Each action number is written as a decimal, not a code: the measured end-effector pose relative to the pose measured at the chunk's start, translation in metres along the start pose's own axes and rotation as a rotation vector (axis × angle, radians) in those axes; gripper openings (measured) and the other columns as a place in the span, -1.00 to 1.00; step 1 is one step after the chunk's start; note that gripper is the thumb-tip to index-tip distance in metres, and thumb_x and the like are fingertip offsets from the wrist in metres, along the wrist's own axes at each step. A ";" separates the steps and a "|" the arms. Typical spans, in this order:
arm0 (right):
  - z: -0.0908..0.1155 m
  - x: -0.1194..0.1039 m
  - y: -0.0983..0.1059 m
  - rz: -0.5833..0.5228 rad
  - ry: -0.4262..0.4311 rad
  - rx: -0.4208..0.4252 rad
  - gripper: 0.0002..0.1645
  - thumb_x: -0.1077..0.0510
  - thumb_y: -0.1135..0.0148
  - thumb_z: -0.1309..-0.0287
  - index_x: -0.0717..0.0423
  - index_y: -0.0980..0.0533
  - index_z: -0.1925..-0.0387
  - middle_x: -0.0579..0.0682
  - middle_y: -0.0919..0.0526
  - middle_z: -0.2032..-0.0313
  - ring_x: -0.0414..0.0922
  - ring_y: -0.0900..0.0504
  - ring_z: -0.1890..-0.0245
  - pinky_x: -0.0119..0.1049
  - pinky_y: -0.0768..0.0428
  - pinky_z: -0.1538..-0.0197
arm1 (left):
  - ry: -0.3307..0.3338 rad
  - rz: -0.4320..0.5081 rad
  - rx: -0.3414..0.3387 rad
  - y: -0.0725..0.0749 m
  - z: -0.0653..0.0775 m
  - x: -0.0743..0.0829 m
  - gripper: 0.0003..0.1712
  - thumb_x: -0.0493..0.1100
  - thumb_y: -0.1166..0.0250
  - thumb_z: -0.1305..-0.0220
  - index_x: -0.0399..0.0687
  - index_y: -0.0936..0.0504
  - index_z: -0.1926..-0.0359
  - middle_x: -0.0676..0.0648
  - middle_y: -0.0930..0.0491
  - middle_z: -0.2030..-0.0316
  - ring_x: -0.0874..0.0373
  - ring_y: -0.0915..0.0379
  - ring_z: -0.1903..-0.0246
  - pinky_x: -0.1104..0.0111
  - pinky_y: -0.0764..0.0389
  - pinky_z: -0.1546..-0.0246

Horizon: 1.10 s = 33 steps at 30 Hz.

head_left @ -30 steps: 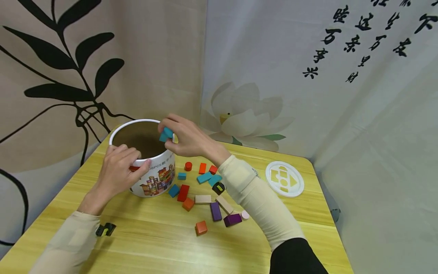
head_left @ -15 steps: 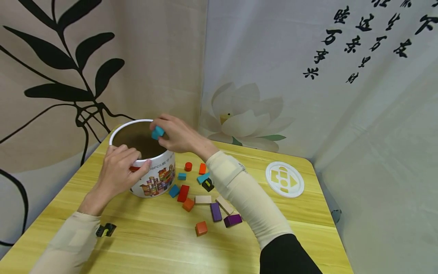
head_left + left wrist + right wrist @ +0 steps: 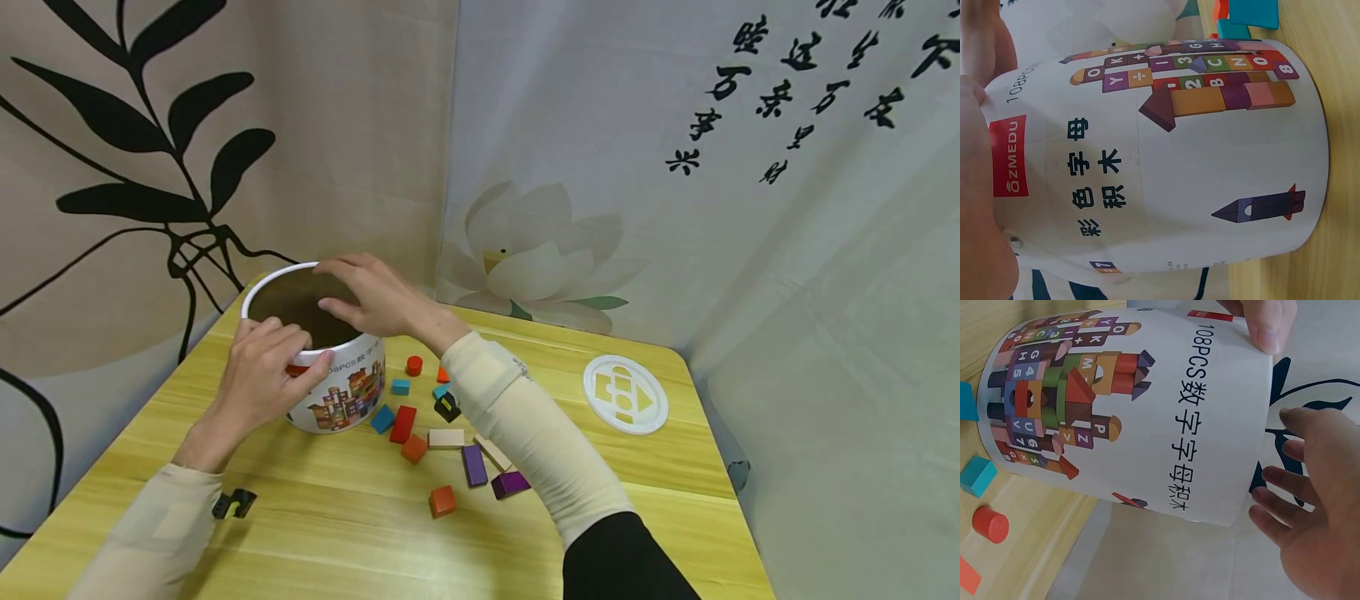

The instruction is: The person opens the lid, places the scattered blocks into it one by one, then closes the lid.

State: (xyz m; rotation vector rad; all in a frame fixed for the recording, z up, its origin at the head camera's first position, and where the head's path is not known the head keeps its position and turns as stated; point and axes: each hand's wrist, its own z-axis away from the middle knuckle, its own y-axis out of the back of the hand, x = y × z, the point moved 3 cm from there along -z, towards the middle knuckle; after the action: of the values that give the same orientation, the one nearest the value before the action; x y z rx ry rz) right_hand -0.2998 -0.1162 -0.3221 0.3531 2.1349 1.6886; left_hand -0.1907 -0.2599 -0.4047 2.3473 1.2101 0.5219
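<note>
We see a wood-grain table before pale, creased hangings. On these we note printed dark leaves, a faint lotus and black characters, softly lit.

The table bears a tub, coloured blocks, a white disc.

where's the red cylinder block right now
In the head view, the red cylinder block lies on the wood-grain table, right of the white printed cylindrical bucket and just beyond the small teal rectangular block.
</note>
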 end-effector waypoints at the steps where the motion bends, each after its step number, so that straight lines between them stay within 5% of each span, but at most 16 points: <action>1: 0.001 0.000 0.000 0.001 -0.010 -0.004 -0.34 -0.20 -0.08 -0.46 -0.03 -0.39 -0.45 -0.09 -0.43 -0.39 -0.22 -0.25 -0.40 -0.37 -0.13 -0.47 | 0.000 0.001 0.000 0.000 0.000 0.000 -0.47 0.20 -0.12 -0.27 -0.02 -0.34 0.68 0.04 -0.33 0.74 0.04 -0.18 0.59 0.06 -0.12 0.42; 17: 0.015 0.001 -0.002 0.069 -0.029 -0.026 -0.21 -0.39 0.30 -0.51 -0.23 -0.12 -0.61 -0.13 -0.12 -0.56 -0.19 0.04 -0.53 -0.19 0.04 -0.54 | -0.003 0.015 0.016 0.000 -0.001 0.000 -0.51 0.16 -0.16 -0.22 -0.03 -0.36 0.69 0.03 -0.33 0.75 0.06 -0.16 0.62 0.07 -0.10 0.44; 33: 0.070 0.014 0.010 0.056 0.050 0.049 -0.23 -0.27 0.16 -0.54 -0.11 -0.13 -0.62 -0.06 -0.04 -0.59 -0.12 0.22 -0.57 -0.09 0.13 -0.57 | -0.003 0.014 0.021 0.000 0.000 0.000 -0.51 0.16 -0.16 -0.21 -0.02 -0.34 0.70 0.05 -0.29 0.75 0.07 -0.13 0.62 0.07 -0.08 0.45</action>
State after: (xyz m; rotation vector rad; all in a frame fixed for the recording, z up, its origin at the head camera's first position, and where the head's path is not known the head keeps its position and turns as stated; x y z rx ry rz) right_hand -0.2810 -0.0465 -0.3279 0.3926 2.2253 1.6942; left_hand -0.1910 -0.2596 -0.4047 2.3749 1.2036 0.5122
